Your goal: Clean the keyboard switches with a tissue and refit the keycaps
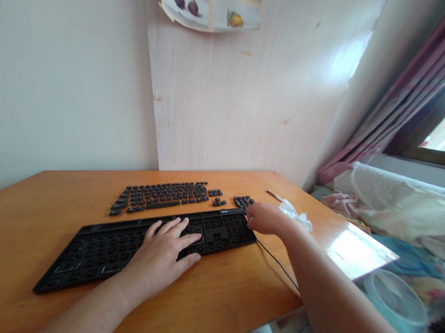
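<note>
A black keyboard base (pixel 109 252) with its keycaps off lies at a slant on the table, its bare key seats showing. My left hand (pixel 169 243) rests on the middle of it, fingers spread and palm down. Behind the base, loose black keycaps (pixel 161 194) are laid out in keyboard order. A smaller block of number pad keycaps (pixel 242 201) sits to the right. My right hand (pixel 262 218) is beside that block, past the base's right end, with its fingers curled together. Whatever its fingertips pinch, if anything, is hidden.
A thin cable (pixel 277 261) runs from the base over the table's right edge. Crumpled white tissue (pixel 294 215) and a slim pen-like stick (pixel 274 194) lie right of the keycaps. A shiny sheet (pixel 362 251) and a clear plastic tub (pixel 396 297) are at the right.
</note>
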A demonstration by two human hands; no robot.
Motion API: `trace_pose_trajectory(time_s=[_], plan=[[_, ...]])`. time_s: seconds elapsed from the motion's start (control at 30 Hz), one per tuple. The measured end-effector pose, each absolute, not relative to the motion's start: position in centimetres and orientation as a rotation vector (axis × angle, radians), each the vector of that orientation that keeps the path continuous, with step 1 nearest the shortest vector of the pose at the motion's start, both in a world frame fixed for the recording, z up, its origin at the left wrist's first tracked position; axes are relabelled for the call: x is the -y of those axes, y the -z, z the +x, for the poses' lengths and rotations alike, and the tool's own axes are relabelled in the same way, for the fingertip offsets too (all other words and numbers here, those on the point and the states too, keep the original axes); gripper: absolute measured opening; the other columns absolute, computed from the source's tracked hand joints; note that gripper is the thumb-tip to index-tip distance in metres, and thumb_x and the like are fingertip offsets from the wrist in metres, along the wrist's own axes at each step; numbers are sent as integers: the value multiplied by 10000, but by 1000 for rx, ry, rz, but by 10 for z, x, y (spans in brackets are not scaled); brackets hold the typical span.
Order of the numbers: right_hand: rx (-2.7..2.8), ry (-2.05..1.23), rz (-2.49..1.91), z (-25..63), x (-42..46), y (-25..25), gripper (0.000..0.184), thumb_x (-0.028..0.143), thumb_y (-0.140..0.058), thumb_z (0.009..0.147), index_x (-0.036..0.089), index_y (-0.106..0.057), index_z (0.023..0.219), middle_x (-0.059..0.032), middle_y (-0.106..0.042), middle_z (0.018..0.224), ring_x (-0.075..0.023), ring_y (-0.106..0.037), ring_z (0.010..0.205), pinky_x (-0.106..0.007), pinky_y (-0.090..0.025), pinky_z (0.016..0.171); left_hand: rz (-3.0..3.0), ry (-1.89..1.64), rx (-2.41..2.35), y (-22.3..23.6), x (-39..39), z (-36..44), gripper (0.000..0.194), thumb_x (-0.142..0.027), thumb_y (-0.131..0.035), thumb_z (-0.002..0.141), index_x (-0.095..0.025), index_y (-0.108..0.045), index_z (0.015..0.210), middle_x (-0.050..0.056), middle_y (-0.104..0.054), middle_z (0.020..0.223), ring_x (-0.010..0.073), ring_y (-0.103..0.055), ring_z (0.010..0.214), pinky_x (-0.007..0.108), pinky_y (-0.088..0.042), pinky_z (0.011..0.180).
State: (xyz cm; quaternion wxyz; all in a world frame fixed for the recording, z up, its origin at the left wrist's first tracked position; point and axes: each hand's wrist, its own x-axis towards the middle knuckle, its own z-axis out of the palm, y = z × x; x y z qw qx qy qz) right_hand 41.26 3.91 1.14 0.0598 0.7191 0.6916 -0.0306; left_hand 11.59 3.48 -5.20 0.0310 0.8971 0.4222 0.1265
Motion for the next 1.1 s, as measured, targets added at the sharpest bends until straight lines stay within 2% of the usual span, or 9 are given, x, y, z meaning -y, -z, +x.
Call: trace_pose_trajectory(time_s=[0.43,0.6,0.8,1.1], plan=[[-2199,40,2200,423,15,-2,134,221,-549,791,205,-682,794,-66,-717,867,-204,-630,822,-277,-355,656,2746,-413,-1309,54,-37,117,488,-656,-451,902,-446,-603,1315,82,-425,1548,346,-329,1444,617,-167,1141],[-2482,86,2352,424,21,8,126,261,-552,826,210,-666,839,-35,-703,836,-178,-608,797,-264,-352,676,2744,-395,-1320,53,-35,118,492,-653,-456,901,-440,-599,1321,90,-419,1551,340,-329,1446,618,-172,1138],[-2452,138,2416,416,23,26,125,200,-525,800,192,-649,785,-49,-676,807,-174,-591,761,-267,-346,665,2735,-414,-1303,53,-35,118,493,-644,-471,898,-428,-604,1321,86,-426,1547,346,-328,1445,621,-156,1145],[-2460,201,2487,396,29,32,124,204,-499,830,199,-619,798,-41,-652,825,-165,-583,749,-263,-354,665,2737,-470,-1294,56,-34,118,475,-630,-490,895,-425,-618,1305,90,-446,1533,350,-340,1436,628,-162,1137]])
